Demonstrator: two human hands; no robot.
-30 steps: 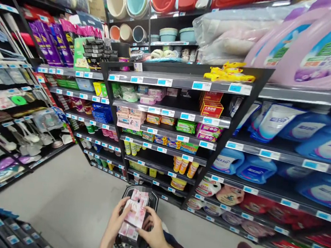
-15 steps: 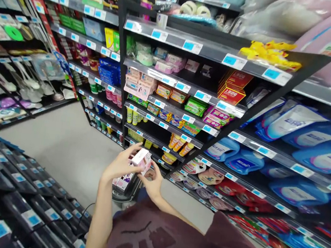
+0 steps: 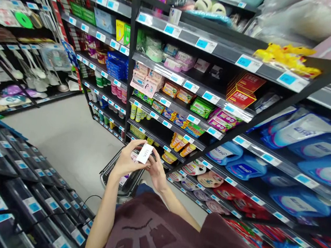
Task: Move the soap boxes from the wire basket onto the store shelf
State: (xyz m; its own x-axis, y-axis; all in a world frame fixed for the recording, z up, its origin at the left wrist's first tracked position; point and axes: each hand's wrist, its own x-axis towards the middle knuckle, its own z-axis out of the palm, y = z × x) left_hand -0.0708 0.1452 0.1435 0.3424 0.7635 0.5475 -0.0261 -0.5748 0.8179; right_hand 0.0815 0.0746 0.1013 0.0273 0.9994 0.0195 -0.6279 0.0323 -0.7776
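Between my two hands is a small white soap box [image 3: 144,153] marked LUX, one end turned up toward me. My left hand [image 3: 127,160] grips it from the left, thumb and fingers closed on its side. On the right, my right hand [image 3: 156,170] has its fingers curled against the box's other side and underneath, partly hidden. Below them a black shopping basket [image 3: 109,172] shows, with some pinkish packages inside that my hands mostly cover.
Ahead, a shelf unit holds orange and green soap packs [image 3: 202,107], red-yellow boxes [image 3: 242,93] and yellow tubes [image 3: 181,142]. Blue detergent bottles [image 3: 244,167] fill shelves at the right. Tiered shelving with price tags [image 3: 33,205] runs along the left. Grey floor [image 3: 62,136] lies between.
The box has been turned, so its white LUX end faces up instead of its pink printed side. My view has shifted, and more of the basket shows below my hands.
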